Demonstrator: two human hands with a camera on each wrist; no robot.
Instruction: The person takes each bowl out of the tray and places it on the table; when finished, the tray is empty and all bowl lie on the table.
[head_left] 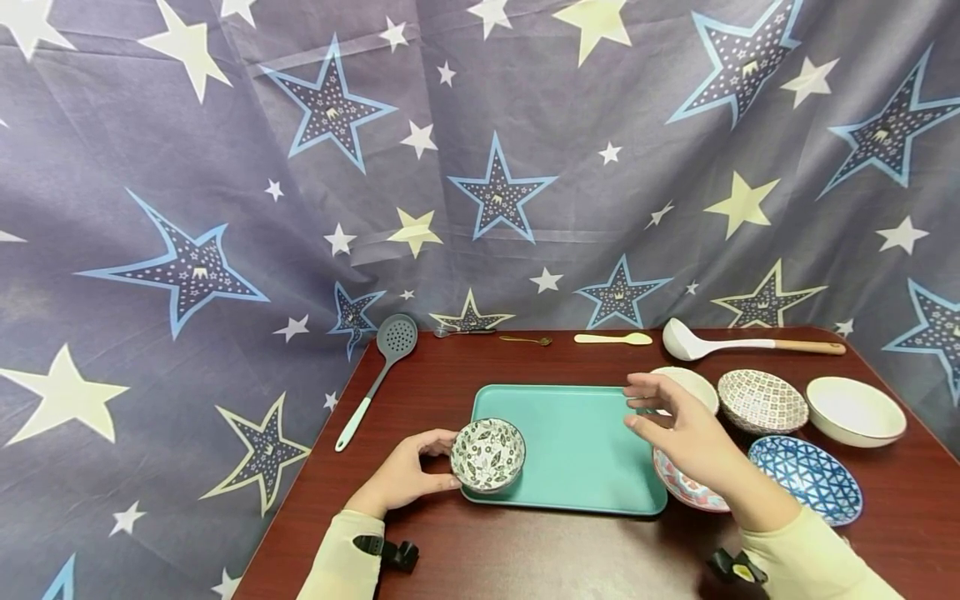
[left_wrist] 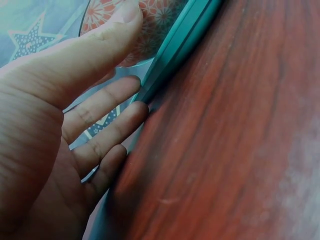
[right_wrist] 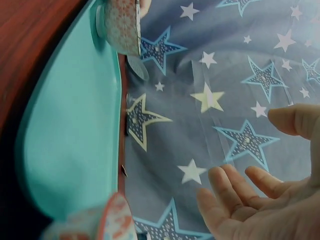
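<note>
My left hand (head_left: 408,473) holds a small bowl (head_left: 488,455) by its side, with the thumb at the near side and fingers at the far side. Leaf patterns cover the bowl's inside; its outside shows reddish flowers in the left wrist view. It is at the left end of a teal tray (head_left: 577,442). In that wrist view the thumb lies against the bowl, while the other visible fingers extend beside the tray's edge. My right hand (head_left: 693,437) hovers over the tray's right side with fingers spread and nothing in them, close to a red-patterned bowl (head_left: 686,487) and a pale bowl (head_left: 693,387).
On the right stand a brown-patterned bowl (head_left: 763,401), a white bowl (head_left: 857,410) and a blue-patterned bowl (head_left: 806,479). Along the back lie a ladle (head_left: 720,343), a yellow spoon (head_left: 613,338) and a small golden spoon (head_left: 525,340). A slotted skimmer (head_left: 396,337) lies left.
</note>
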